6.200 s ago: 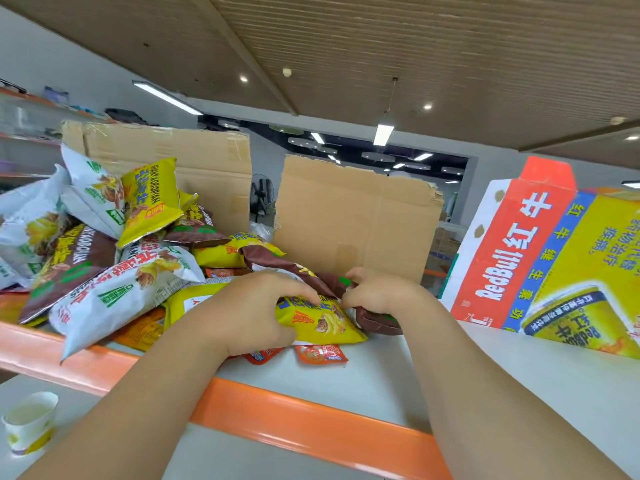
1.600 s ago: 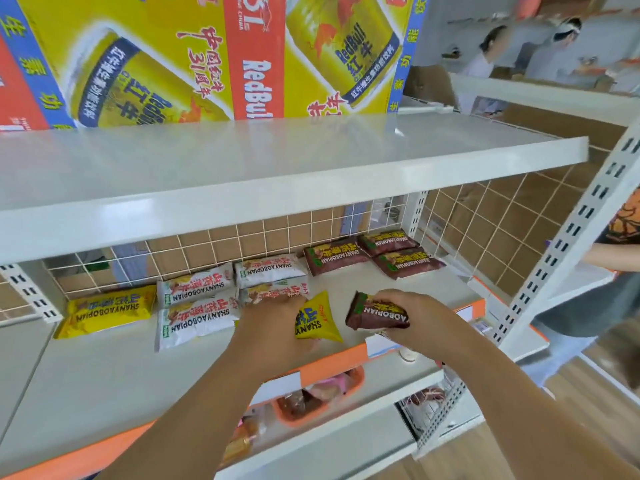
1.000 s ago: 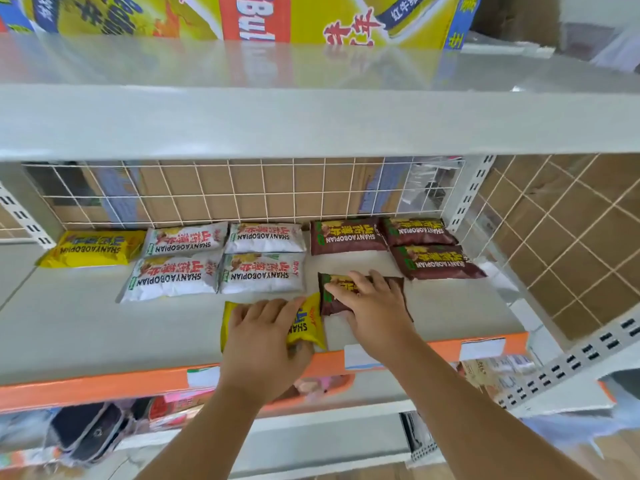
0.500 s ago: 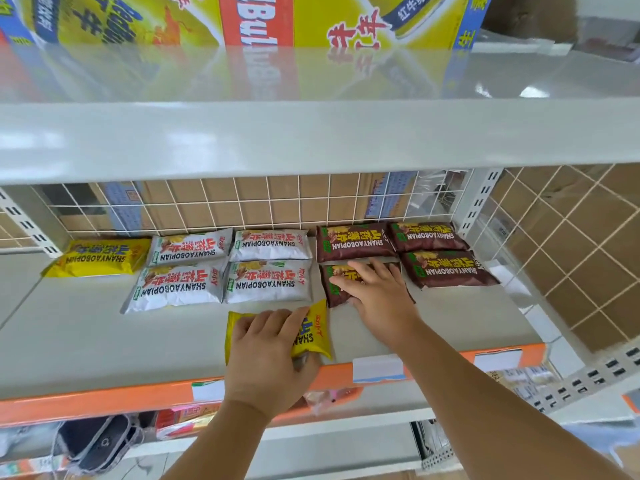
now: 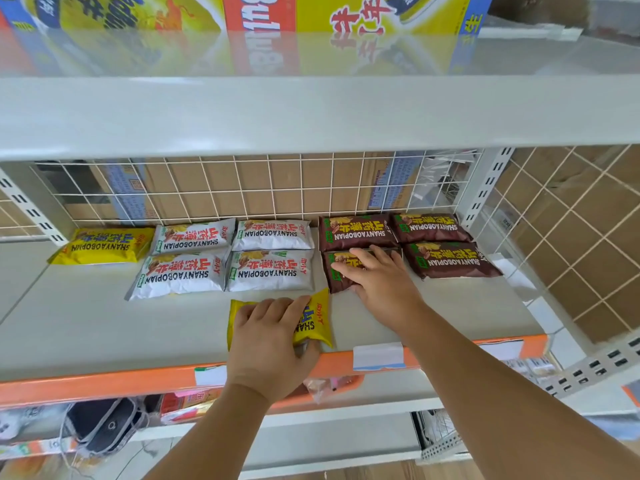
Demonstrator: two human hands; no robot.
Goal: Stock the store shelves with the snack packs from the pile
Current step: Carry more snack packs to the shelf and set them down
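On the grey shelf (image 5: 104, 323), my right hand (image 5: 379, 284) lies flat on a brown snack pack (image 5: 336, 271), fingers on top and thumb at its near edge. That pack sits in front of one brown pack (image 5: 356, 232) and left of another (image 5: 450, 261); a third (image 5: 431, 226) lies at the back right. My left hand (image 5: 268, 341) grips a yellow snack pack (image 5: 313, 323) lying near the shelf's orange front edge (image 5: 104, 384). Several white packs (image 5: 272, 271) fill the middle, and one yellow pack (image 5: 104, 245) lies at the back left.
A white wire grid (image 5: 242, 188) backs the shelf, with cardboard behind it. The upper shelf (image 5: 311, 112) overhangs close above and carries a yellow and red drink carton (image 5: 259, 12). A slotted upright (image 5: 485, 188) stands at the right. Mixed items sit on the lower shelf (image 5: 104, 424).
My right hand has pushed the brown pack a little further back, up against the other brown packs. My left hand stays on the yellow pack near the front edge.
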